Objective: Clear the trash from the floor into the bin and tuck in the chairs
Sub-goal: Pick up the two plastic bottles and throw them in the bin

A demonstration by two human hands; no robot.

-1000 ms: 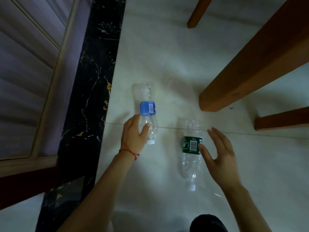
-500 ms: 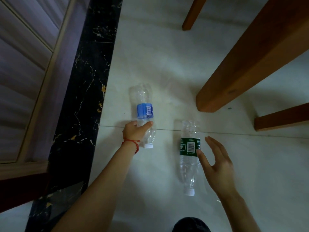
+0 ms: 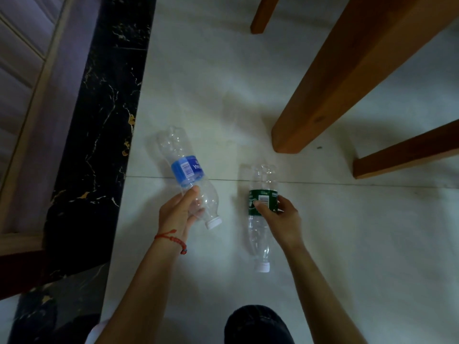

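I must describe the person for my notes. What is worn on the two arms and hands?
Both forearms are bare, with no sleeves in view. The left hand has a thin red cord bracelet around the wrist, with a small knot or bead at one end. The right hand and its wrist carry nothing: no glove, ring, watch or band can be seen.

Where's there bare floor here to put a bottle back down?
Bare tile lies right of the green-label bottle, below the wooden legs, and ahead of the blue-label bottle toward the far leg. It is crowded between the left hand and right hand.
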